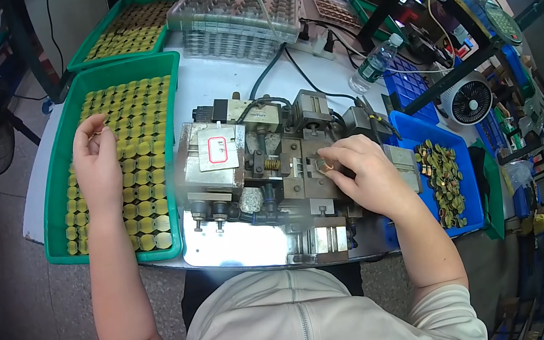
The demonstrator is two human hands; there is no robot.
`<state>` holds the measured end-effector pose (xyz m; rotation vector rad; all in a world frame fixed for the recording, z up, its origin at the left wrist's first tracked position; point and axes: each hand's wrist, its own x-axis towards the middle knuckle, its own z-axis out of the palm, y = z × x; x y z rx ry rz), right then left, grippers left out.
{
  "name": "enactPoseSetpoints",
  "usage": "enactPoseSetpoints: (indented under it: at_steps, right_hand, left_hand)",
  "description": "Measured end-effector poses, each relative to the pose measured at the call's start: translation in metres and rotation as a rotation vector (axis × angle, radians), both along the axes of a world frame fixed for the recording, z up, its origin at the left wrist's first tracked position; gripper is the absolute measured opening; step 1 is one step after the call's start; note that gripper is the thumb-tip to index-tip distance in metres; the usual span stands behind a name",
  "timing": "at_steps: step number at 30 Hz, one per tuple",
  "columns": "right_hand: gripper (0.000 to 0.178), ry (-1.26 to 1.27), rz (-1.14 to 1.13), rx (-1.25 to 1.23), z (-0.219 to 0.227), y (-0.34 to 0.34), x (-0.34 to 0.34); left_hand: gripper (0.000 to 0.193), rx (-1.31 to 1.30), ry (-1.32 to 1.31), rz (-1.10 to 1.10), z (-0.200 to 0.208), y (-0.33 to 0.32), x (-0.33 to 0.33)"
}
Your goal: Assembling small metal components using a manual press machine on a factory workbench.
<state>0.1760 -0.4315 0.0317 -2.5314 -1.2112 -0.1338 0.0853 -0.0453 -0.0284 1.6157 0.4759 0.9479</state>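
Observation:
My left hand (97,155) hovers over a green tray (172,79) holding rows of flat, yellowish metal pieces (136,163). Its fingers are curled together, and whatever may be between them is hidden. On the white table stands a metal bench machine (293,166) with blocks, a spring and hoses. My right hand (365,173) is at the middle of this machine, thumb and forefinger closing around a small copper-coloured part (326,168) at its metal block. The fingers partly cover that part, so its kind cannot be made out.
A blue bin (472,188) of loose yellowish pieces sits right of the machine. Behind stand clear plastic trays (234,23), another green tray (73,62) and a plastic bottle (375,64). A small fan (471,101) is at the right. Cables cross the table's back.

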Motion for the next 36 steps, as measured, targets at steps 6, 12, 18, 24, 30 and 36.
enactPoseSetpoints:
  at_steps: [6, 12, 18, 24, 30, 36]
  right_hand:
    - [0.029, 0.034, 0.005, 0.033, -0.003, -0.003, 0.004]
    - [0.028, 0.051, 0.039, 0.108, -0.009, -0.006, 0.004]
    - [0.028, -0.067, -0.013, 0.100, -0.002, 0.003, -0.005]
    - [0.028, -0.182, 0.003, 0.003, -0.002, 0.001, -0.009]
    - [0.031, -0.142, 0.021, 0.016, -0.007, 0.000, -0.005]
    - [0.034, -0.275, 0.048, -0.066, -0.004, 0.005, -0.014]
  left_hand:
    - [0.025, -0.001, 0.005, 0.013, 0.001, -0.002, 0.000]
    - [0.025, 0.005, 0.005, 0.000, -0.001, 0.001, 0.001]
    - [0.024, -0.001, 0.004, 0.008, 0.000, 0.000, 0.000]
    - [0.024, 0.004, 0.033, 0.003, 0.002, -0.002, 0.000]
    - [0.024, 0.021, 0.026, -0.011, 0.002, -0.003, -0.001]
    - [0.023, 0.018, 0.046, -0.008, 0.004, -0.006, -0.001]
